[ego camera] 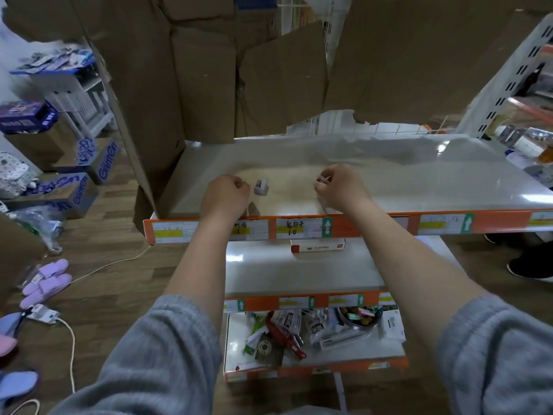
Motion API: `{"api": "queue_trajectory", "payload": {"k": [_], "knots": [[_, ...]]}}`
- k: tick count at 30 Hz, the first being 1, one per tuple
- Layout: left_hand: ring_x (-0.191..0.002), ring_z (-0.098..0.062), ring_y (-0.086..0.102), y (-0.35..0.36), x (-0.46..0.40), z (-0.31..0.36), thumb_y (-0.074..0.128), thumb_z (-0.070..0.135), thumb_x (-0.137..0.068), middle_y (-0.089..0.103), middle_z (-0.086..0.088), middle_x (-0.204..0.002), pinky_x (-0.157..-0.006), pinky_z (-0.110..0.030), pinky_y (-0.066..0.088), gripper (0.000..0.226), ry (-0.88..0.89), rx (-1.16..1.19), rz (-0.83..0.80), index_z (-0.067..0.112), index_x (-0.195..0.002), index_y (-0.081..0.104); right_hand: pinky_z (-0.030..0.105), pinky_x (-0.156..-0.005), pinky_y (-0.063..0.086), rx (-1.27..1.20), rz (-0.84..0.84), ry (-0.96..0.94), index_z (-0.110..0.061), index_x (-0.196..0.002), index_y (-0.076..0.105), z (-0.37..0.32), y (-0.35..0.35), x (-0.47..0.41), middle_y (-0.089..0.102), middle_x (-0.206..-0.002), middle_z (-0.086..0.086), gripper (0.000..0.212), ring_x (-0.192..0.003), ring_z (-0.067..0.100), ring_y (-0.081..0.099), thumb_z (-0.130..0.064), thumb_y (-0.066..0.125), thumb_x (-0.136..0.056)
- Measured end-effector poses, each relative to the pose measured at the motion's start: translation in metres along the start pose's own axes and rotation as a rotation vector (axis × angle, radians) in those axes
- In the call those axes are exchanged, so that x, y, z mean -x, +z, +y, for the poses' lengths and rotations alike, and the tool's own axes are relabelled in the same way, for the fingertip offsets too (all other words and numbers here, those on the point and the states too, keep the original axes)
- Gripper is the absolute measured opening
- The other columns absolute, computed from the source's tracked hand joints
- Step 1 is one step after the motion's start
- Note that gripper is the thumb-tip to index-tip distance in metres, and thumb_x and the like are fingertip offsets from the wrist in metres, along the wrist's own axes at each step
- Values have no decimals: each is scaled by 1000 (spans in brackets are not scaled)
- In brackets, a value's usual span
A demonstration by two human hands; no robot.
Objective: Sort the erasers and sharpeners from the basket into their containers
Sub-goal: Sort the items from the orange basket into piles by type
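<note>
Your small grey-and-white sharpener (261,187) stands on the top shelf (389,181), just left of centre in the frame, a blocky little piece with a darker slot on its upper face; it looks like hard moulded plastic, and whether it is lying flat or tipped slightly is hard to tell at this size. It sits just to the right of your left hand (225,194), close beside the knuckles but apart from them, and well clear of your right hand (338,188), so the left is plainly the nearer one for the pick. No long axis shows on so stubby a block, so any pinch across its sides should serve. Your left fingers (239,184) are curled together into a loose fist, and I cannot tell whether they hold anything. Your right fingers (324,178) are pinched on something pale and thin that shows only as a light sliver, too small to name. The shelf top is smooth, glossy and pale, throwing back glare, so a hard block may skid if nudged. Neither basket nor containers can be made out on this shelf. Along its front edge runs an orange price strip (344,226), and brown cardboard (209,70) stands behind.
</note>
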State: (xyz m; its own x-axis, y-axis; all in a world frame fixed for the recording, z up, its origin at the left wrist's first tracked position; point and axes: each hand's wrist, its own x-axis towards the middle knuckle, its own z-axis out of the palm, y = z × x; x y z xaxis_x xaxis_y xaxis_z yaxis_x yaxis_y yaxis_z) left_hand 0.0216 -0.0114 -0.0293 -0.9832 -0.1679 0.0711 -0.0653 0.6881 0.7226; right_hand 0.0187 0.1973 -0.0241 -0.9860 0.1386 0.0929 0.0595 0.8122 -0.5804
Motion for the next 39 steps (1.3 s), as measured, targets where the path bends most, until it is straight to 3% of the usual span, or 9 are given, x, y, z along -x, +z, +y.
{"api": "queue_trajectory", "payload": {"k": [2, 7, 10, 13, 16, 23, 27, 33, 39], "knots": [[-91, -27, 59, 0, 4, -2, 43, 22, -93, 65, -8, -91, -66, -26, 38, 28, -7, -26, 29, 8, -96, 66, 26, -64, 44, -84, 34, 18, -11, -98, 68, 0, -4, 8, 67, -89, 5, 19, -77, 18, 59, -21, 55, -90], [-77, -12, 55, 3, 6, 4, 45, 37, -95, 65, -5, -112, -73, -27, 40, 40, -2, -58, 6, 13, -122, 59, 22, -56, 39, -257, 125, 75, -16, -85, 65, 5, -12, 31, 60, -73, -1, 10, -68, 16, 54, -22, 57, -88], [-107, -23, 55, 9, 2, 9, 46, 53, -91, 60, -6, -122, -85, -34, 45, 54, 7, -120, -44, 14, -128, 52, 21, -51, 33, -225, 166, 101, -13, -77, 62, 8, -19, 40, 55, -64, 1, 15, -63, 17, 49, -22, 58, -88], [-117, -29, 49, 17, -3, 14, 50, 61, -85, 56, -8, -126, -89, -39, 44, 64, 22, -283, -46, 13, -129, 50, 28, -61, 43, -207, 214, 113, -5, -83, 67, 9, -27, 47, 65, -78, 12, 19, -76, 27, 59, -22, 59, -88], [-109, -30, 52, 25, -9, 15, 54, 51, -86, 59, -10, -118, -83, -39, 47, 50, 14, -347, 15, 12, -115, 60, 36, -73, 50, -209, 246, 122, -5, -87, 69, 10, -30, 51, 69, -86, 14, 19, -84, 29, 62, -21, 60, -87], [-85, -25, 61, 32, -9, 13, 61, 42, -84, 67, -3, -87, -68, -31, 47, 26, 24, -138, -4, 17, -85, 68, 37, -74, 50, -206, 276, 147, -4, -87, 70, 12, -30, 55, 69, -84, 15, 19, -83, 29, 63, -21, 62, -86], [-77, -19, 57, 32, -1, 24, 68, 35, -79, 63, 2, -83, -60, -27, 38, 21, 84, -20, -43, 17, -88, 64, 39, -75, 52, -148, 333, 178, -3, -87, 70, 15, -36, 60, 70, -86, 17, 19, -85, 31, 63, -20, 62, -86], [-62, -12, 49, 41, 13, 53, 52, 23, -89, 58, 2, -73, -49, -24, 29, 14, 285, -11, -162, 20, -84, 64, 40, -69, 50, -63, 440, 265, -1, -82, 69, 30, -49, 79, 67, -81, 21, 18, -82, 36, 61, -17, 62, -82], [-86, -32, 57, 75, 40, 85, 50, 20, -92, 65, -11, -90, -60, -28, 31, 18, 563, 3, -364, 15, -100, 65, 38, -74, 49, 29, 591, 471, -4, -89, 71, 53, -66, 134, 69, -88, 17, 19, -87, 32, 62, -20, 62, -85]]}}
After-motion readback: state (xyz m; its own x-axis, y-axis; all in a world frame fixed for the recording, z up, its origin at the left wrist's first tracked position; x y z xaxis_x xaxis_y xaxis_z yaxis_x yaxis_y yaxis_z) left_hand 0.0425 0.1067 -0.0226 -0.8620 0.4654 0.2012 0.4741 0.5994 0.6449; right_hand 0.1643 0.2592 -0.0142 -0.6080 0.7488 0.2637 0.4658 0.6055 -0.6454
